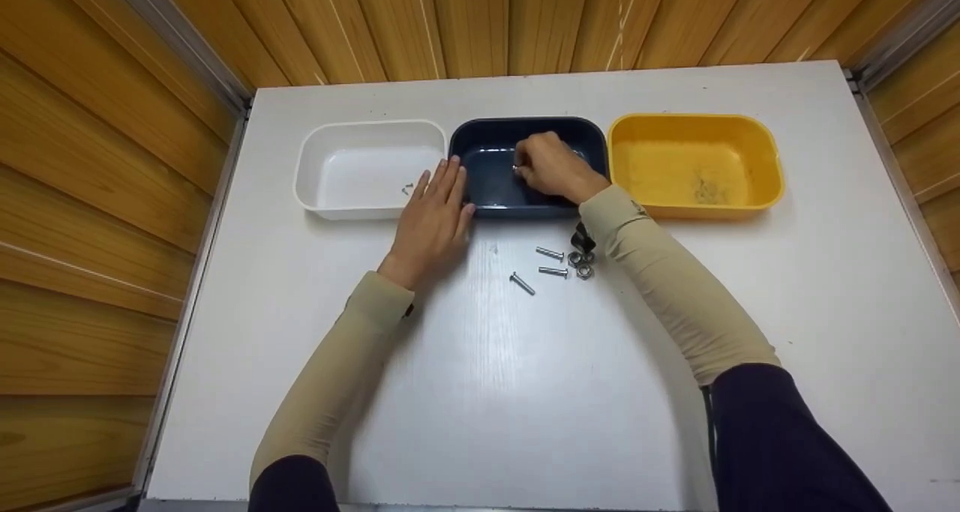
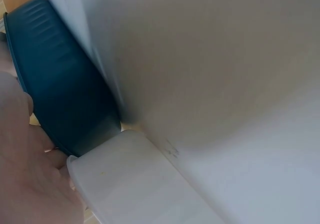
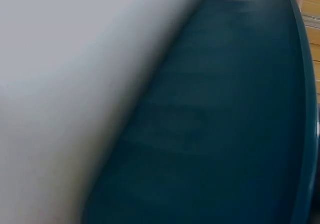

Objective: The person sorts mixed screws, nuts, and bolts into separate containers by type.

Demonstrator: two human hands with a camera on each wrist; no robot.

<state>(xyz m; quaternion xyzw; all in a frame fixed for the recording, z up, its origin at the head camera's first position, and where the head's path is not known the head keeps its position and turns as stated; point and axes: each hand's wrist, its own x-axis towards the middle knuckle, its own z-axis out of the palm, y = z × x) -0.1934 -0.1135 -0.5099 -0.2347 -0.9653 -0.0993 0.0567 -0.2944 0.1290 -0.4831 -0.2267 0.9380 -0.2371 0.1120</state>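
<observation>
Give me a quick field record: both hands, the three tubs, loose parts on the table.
left hand: flat on the table, fingers at the dark blue tub's corner
right hand: over the dark blue tub, pinching a small metal part
white tub: one small screw inside
yellow tub: a few small metal pieces
loose parts: bolts and nuts near the right sleeve

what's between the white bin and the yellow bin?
The dark blue bin sits between the white bin and yellow bin, seen in the head view. The right hand is inside it; the left hand rests at its near-left corner.
</observation>
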